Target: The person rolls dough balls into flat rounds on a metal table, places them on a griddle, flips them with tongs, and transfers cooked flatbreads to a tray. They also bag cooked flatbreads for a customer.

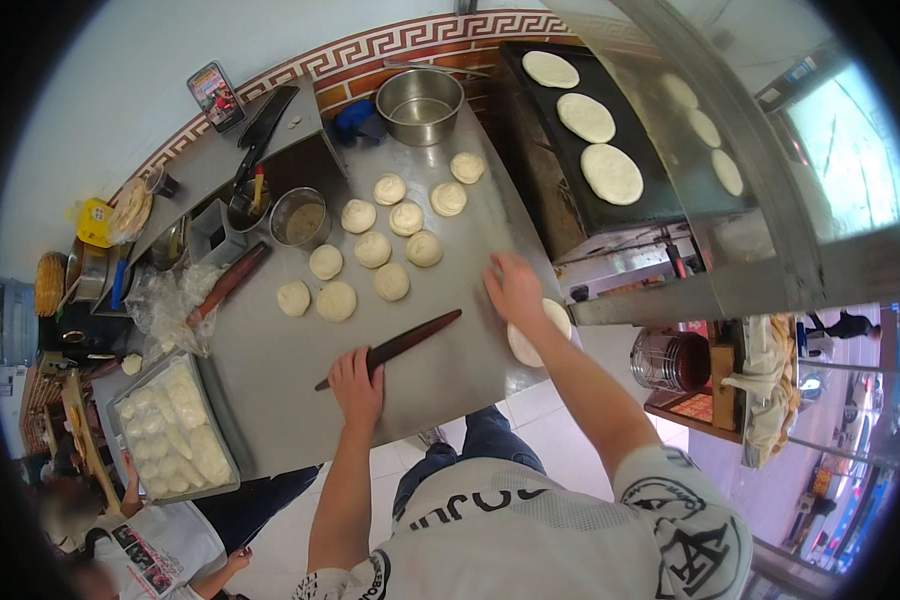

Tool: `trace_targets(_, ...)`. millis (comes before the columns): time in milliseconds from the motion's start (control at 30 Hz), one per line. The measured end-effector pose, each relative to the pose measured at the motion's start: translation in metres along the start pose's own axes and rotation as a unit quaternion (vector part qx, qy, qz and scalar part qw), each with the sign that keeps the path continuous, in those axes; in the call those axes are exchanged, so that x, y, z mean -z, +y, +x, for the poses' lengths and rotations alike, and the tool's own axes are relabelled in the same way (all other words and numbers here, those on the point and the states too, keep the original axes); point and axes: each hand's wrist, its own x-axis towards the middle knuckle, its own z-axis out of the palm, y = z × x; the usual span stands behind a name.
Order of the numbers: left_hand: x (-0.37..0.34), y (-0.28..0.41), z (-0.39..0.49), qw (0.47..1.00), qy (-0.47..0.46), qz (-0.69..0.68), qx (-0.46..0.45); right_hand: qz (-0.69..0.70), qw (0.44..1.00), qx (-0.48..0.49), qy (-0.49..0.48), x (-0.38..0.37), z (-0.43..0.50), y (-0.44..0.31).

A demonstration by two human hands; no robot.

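Under my left hand [357,386] is a dark, tapered wooden rolling pin [418,334], gripped at its near end and lying on the steel worktable [270,405]. My right hand [515,291] hovers at or just above the table's right side, fingers apart and nothing visible in them. Beside it, partly hidden by my wrist and forearm, a flattened dough round [523,349] lies at the table edge. Several coiled dough balls [373,249] are spread over the middle and far part of the table.
A black griddle [645,202] at the right holds three dough discs [611,174]. At the back stands a steel pot [420,109]. A second rolling pin [229,283] lies by a plastic bag [161,300]. A tray of dough [172,427] sits front left, near another person [157,555].
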Motion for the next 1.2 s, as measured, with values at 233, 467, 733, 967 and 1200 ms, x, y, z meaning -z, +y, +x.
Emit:
trace_targets(233, 0.034, -0.031, -0.074, 0.992, 0.055, 0.057, 0.101, -0.004, 0.987, -0.100, 0.127, -0.097, 0.178, -0.035)
trace_targets(467, 0.031, -0.042, -0.079, 0.982, 0.173, 0.052, 0.056, 0.222, 0.957, 0.089, 0.164, -0.054, 0.050, -0.099)
trace_targets(733, 0.030, -0.050, -0.092, 0.985, 0.125, 0.018, 0.116, 0.032, 0.999, 0.005, 0.040, -0.078, -0.166, -0.104)
trace_targets(967, 0.040, -0.053, -0.089, 0.984, 0.128, 0.033, 0.119, -0.120, 0.978, 0.168, -0.037, -0.134, -0.111, -0.153)
trace_targets(1200, 0.065, -0.077, -0.105, 0.991, 0.053, 0.065, 0.099, -0.100, 0.968, 0.232, 0.011, -0.099, -0.203, -0.141)
